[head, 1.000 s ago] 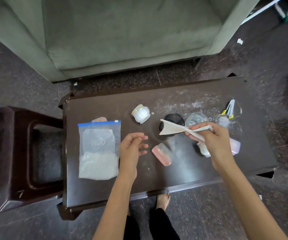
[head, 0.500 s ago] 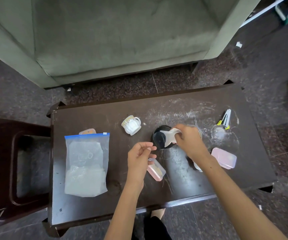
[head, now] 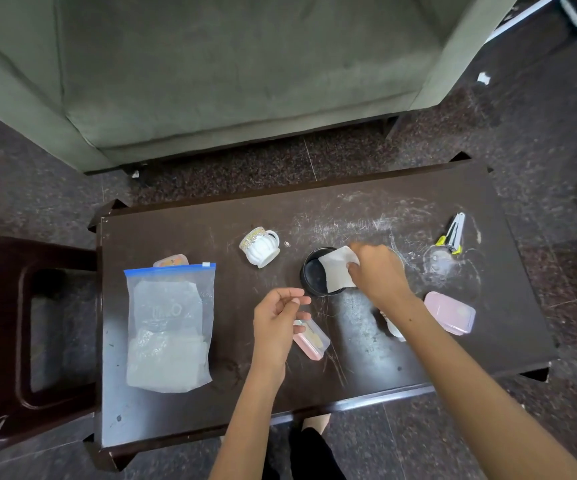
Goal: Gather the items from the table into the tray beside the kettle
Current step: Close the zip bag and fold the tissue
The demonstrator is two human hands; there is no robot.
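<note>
My right hand pinches a white paper napkin over the black bowl on the table; my left hand hovers loosely curled, holding nothing. The napkin looks light, limp and easily torn, so I'd grip its edge gently. I see neither tray nor kettle.
</note>
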